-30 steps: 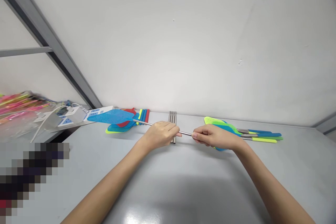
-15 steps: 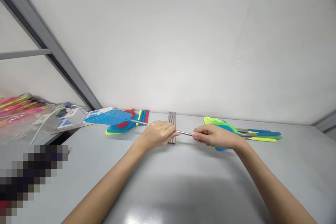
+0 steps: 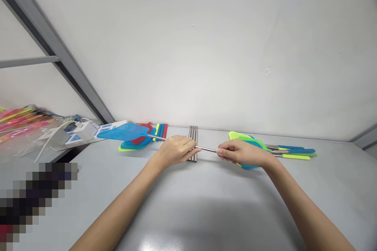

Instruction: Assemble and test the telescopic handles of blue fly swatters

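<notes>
A blue fly swatter (image 3: 123, 131) with a perforated head on a thin metal rod is held level above the table. My left hand (image 3: 176, 150) is closed around the rod near its middle. Thumb and fingers of my right hand (image 3: 243, 152) pinch the rod's right end, whose tip they hide. Behind my left hand lie several loose metal rods (image 3: 193, 132) side by side. Blue, red and yellow-green swatter heads (image 3: 135, 144) are stacked under the held one, beside several coloured handle grips (image 3: 161, 131).
Several fly swatters with handles (image 3: 297, 157) lie at the right, partly behind my right hand. A power strip (image 3: 77, 136) with white plugs and a cable is at the left, near bagged colourful items (image 3: 25, 123). A white wall (image 3: 206, 55) rises behind the grey table (image 3: 206, 204).
</notes>
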### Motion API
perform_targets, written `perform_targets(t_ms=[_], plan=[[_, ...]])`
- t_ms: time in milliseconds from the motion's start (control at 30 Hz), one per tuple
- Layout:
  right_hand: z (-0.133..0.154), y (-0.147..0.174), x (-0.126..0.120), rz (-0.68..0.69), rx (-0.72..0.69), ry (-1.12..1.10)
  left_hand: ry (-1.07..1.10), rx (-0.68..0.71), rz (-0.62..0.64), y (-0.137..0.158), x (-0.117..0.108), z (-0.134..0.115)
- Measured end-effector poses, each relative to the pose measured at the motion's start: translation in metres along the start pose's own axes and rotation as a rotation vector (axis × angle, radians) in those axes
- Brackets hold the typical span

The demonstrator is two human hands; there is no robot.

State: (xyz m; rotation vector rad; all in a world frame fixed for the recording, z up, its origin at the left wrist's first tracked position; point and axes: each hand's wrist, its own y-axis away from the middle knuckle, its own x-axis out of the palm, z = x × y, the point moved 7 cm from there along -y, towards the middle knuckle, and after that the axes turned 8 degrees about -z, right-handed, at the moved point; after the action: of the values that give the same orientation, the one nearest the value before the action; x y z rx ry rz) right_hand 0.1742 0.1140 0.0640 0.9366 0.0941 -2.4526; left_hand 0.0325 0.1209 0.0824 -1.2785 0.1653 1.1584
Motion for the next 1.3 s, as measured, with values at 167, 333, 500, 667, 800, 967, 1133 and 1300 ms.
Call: perform_targets(t_ms=[167, 333, 500, 667, 800, 967, 1133, 1300], plan=[[-0.001, 0.000, -0.001, 0.002, 0.002, -0.001, 0.004, 0.003, 0.000, 0.001, 0.001, 0.002], [-0.004, -0.001, -0.001, 0.005, 0.004, 0.014, 0.001, 0.003, 0.003, 0.003, 0.002, 0.004], [-0.006, -0.001, -0.002, -0.005, 0.013, 0.011, -0.002, -0.006, 0.015, 0.004, 0.001, 0.007], [-0.004, 0.000, -0.003, -0.004, 0.012, 0.020, 0.006, -0.014, 0.021, 0.006, 0.000, 0.009], [-0.003, -0.001, -0.005, -0.001, -0.005, 0.026, 0.021, -0.033, 0.020, 0.007, 0.001, 0.012], [-0.005, -0.002, -0.008, -0.009, -0.005, 0.032, 0.031, -0.040, 0.010, 0.007, 0.003, 0.015], [-0.003, -0.002, -0.012, -0.019, -0.031, 0.048, 0.031, -0.033, -0.004, 0.006, 0.005, 0.017], [-0.005, -0.006, -0.010, -0.002, -0.017, 0.030, 0.027, -0.043, 0.014, 0.009, 0.007, 0.021]])
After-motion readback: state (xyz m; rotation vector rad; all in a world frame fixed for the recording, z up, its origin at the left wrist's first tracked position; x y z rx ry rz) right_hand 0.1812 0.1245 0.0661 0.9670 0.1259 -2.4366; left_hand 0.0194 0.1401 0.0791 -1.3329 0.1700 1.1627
